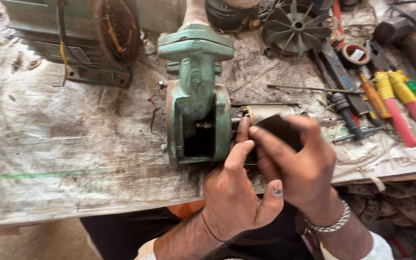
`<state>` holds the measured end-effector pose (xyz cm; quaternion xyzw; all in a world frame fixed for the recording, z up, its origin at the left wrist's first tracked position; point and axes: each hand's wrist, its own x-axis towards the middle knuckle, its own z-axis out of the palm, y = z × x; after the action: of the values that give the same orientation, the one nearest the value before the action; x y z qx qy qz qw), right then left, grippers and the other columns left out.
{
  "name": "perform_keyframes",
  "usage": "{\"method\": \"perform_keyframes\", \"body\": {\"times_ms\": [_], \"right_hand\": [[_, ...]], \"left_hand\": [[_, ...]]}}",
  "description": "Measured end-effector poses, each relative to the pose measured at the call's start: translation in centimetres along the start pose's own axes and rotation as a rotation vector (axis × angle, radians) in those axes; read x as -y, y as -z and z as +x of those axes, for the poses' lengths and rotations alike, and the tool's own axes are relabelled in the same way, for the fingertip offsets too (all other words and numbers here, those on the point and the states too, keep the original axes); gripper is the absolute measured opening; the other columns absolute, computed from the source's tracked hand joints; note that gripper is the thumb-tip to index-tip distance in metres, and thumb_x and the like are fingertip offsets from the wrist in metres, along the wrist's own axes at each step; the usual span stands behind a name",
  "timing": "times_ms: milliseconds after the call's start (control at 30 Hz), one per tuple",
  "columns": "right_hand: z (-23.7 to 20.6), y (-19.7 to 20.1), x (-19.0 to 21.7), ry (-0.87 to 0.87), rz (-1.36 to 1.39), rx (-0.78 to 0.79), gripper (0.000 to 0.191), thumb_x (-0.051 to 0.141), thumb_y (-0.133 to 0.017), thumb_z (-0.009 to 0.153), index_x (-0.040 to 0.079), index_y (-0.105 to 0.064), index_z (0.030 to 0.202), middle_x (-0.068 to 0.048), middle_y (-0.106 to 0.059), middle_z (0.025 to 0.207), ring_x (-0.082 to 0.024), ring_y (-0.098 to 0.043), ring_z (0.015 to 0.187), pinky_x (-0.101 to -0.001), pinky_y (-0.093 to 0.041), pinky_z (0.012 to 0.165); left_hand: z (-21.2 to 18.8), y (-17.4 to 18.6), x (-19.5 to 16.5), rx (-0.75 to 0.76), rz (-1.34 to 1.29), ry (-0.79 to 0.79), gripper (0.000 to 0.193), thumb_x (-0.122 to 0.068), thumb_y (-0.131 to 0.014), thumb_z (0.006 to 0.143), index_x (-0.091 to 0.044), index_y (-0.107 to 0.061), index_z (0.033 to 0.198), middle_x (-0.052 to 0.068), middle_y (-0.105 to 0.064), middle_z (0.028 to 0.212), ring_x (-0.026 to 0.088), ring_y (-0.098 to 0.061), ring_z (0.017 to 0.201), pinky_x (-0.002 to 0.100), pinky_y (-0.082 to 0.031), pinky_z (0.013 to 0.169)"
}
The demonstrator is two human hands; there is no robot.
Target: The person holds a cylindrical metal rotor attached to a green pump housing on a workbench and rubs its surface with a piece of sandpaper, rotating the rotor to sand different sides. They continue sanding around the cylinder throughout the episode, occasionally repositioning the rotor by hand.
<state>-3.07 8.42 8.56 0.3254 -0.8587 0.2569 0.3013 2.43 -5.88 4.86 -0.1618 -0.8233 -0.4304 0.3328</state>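
A green cast pump housing lies on the workbench, its flange pointing away from me. A metal rotor on a shaft sticks out of its right side. My right hand grips the dark end of that rotor, fingers wrapped over it. My left hand rests just below, with its fingers touching the shaft where it meets the housing. A bracelet sits on my right wrist.
A green motor body with copper windings stands at the back left. At the back are a grey fan impeller, a tape roll, pliers with red handles, screwdrivers and a hammer. Dirty sacking covers the bench.
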Motion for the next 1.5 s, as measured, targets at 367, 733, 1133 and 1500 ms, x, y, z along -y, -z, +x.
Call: {"method": "perform_keyframes", "body": {"times_ms": [367, 733, 1133, 1500], "right_hand": [[0.1, -0.2, 0.1, -0.068, -0.070, -0.038, 0.032, 0.010, -0.080, 0.088, 0.013, -0.077, 0.119, -0.015, -0.056, 0.117, -0.028, -0.065, 0.091, -0.0374, -0.057, 0.075], [-0.2, -0.2, 0.2, -0.132, -0.064, -0.033, 0.028, 0.010, -0.078, 0.093, 0.013, -0.077, 0.122, -0.014, -0.055, 0.117, -0.025, -0.066, 0.090, -0.0342, -0.056, 0.076], [-0.2, 0.0, -0.2, -0.097, -0.033, -0.028, 0.026, 0.009, -0.076, 0.093, 0.011, -0.077, 0.120, -0.015, -0.056, 0.118, -0.027, -0.067, 0.088, -0.0360, -0.056, 0.076], [-0.5, 0.9, -1.6, -0.187, 0.005, -0.046, 0.025, 0.010, -0.075, 0.098, 0.010, -0.077, 0.123, -0.014, -0.056, 0.116, -0.023, -0.061, 0.093, -0.0329, -0.052, 0.080]], "left_hand": [[-0.2, 0.2, 0.1, 0.001, -0.017, 0.014, 0.058, -0.038, -0.056, 0.110, 0.006, -0.033, 0.140, 0.040, -0.050, 0.149, 0.041, -0.073, 0.123, 0.036, -0.065, 0.096], [-0.3, 0.3, 0.2, -0.012, -0.002, -0.002, 0.055, -0.038, -0.054, 0.112, 0.006, -0.033, 0.136, 0.040, -0.050, 0.149, 0.041, -0.072, 0.126, 0.035, -0.065, 0.100], [-0.6, 0.0, 0.4, -0.029, -0.072, -0.003, 0.054, -0.037, -0.058, 0.111, 0.005, -0.032, 0.132, 0.045, -0.049, 0.147, 0.042, -0.074, 0.123, 0.034, -0.065, 0.096], [-0.8, -0.3, 0.1, -0.042, -0.089, 0.015, 0.054, -0.039, -0.060, 0.111, 0.004, -0.032, 0.128, 0.050, -0.050, 0.143, 0.040, -0.076, 0.117, 0.033, -0.067, 0.091]]}}
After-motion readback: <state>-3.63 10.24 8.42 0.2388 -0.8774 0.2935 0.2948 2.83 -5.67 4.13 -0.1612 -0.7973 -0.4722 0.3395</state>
